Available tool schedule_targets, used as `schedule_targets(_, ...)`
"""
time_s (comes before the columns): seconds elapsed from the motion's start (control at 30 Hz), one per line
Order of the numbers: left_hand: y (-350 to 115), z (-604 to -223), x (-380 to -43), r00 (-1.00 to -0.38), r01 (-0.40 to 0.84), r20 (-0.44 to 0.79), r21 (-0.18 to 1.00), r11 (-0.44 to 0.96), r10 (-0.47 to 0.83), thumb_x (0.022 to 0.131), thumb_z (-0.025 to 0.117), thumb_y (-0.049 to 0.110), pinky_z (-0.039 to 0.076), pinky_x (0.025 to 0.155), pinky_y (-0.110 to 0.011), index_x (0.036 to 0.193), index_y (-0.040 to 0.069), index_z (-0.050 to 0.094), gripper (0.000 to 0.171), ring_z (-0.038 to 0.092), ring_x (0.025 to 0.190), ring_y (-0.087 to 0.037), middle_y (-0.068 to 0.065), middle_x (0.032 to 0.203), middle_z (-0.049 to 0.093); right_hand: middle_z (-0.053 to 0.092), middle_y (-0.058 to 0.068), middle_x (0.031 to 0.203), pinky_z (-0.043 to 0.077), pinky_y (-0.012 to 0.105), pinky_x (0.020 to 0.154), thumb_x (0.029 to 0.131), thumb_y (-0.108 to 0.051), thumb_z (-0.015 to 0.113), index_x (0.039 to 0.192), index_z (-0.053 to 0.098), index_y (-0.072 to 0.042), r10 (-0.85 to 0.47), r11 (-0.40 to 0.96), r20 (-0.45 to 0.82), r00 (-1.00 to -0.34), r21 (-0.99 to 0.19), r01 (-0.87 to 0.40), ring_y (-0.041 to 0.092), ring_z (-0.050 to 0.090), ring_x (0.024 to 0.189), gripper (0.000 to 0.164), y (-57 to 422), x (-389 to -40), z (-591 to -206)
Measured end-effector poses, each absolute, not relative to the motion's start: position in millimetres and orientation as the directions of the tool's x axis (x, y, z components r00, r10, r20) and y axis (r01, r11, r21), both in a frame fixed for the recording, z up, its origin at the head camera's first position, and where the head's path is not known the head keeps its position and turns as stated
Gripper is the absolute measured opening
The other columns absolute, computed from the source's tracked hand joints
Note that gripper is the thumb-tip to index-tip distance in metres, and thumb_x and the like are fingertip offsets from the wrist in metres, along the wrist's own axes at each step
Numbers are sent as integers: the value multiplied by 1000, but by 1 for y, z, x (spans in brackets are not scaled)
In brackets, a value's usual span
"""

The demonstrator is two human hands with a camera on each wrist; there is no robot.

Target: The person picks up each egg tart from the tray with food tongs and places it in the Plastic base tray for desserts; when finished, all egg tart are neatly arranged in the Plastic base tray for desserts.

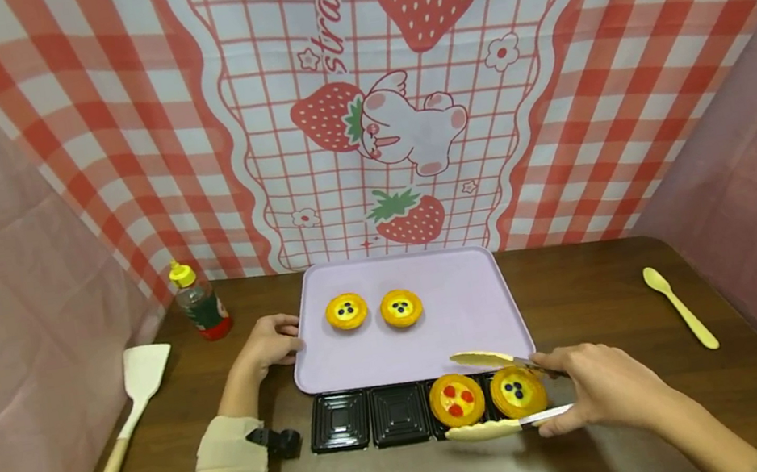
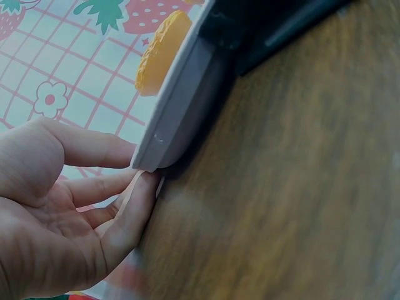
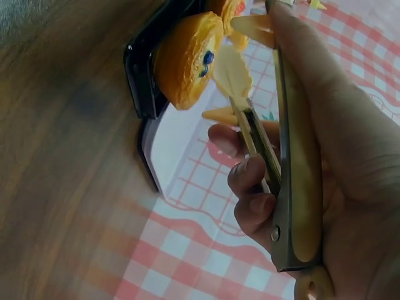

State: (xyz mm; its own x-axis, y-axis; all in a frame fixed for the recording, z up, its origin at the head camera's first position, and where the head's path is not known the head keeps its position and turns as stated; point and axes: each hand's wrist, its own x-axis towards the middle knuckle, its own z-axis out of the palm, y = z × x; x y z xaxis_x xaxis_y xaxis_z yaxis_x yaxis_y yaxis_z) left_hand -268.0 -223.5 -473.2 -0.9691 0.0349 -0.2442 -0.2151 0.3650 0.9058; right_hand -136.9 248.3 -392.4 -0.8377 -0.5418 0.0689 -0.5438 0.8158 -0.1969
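Note:
My left hand [image 1: 273, 341] pinches the left rim of the lilac tray [image 1: 465, 321] between thumb and fingers; the left wrist view shows the thumb [image 2: 134, 209] at its edge. Two egg tarts with blueberries [image 1: 347, 312] lie on the tray. My right hand [image 1: 602, 382] holds tongs [image 1: 484, 431] with cream scalloped tips. Their arms stand apart, one behind and one in front of two tarts in the black compartmented container [image 1: 399, 415]. One is a tart with red berries [image 1: 457, 400]; at the right end is a blueberry tart [image 1: 518, 392].
A squeeze bottle [image 1: 203, 303] with a yellow cap stands at the back left. Further left lies a white spatula [image 1: 145, 369] with a wooden handle. On the right is a pale yellow spoon [image 1: 682, 309]. A checked strawberry cloth [image 1: 538, 122] hangs behind the table.

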Motion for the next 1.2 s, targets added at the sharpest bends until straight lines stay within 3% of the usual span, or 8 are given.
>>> schedule_targets(0.1, -223, -473, -268, -969, -220, -247, 905, 363, 28, 80, 67, -7, 57, 59, -32, 128, -12, 52, 50, 59, 75, -19, -20, 105, 55, 73, 2, 106, 55, 41, 65, 60, -75, 77, 119, 71, -5, -536, 815, 87, -840, -206, -542, 21, 68, 89, 91, 249, -136, -392)
schedule_targets(0.77, -223, -475, -268, -974, -204, -226, 908, 367, 16, 80, 67, -7, 58, 61, -34, 127, -11, 54, 49, 60, 77, -21, -21, 106, 57, 69, -10, 96, 54, 37, 67, 63, -71, 78, 122, 68, -7, -563, 773, 169, -809, -237, -588, 10, 65, 86, 88, 252, -141, -368)
schedule_targets(1.2, -222, -470, -265, -974, -205, -227, 908, 364, 18, 79, 67, -8, 57, 59, -33, 127, -12, 54, 49, 59, 77, -21, -21, 106, 56, 72, 4, 111, 56, 46, 77, 64, -78, 72, 129, 64, -1, -541, 775, 186, -820, -266, -573, 22, 67, 98, 101, 237, -181, -336)
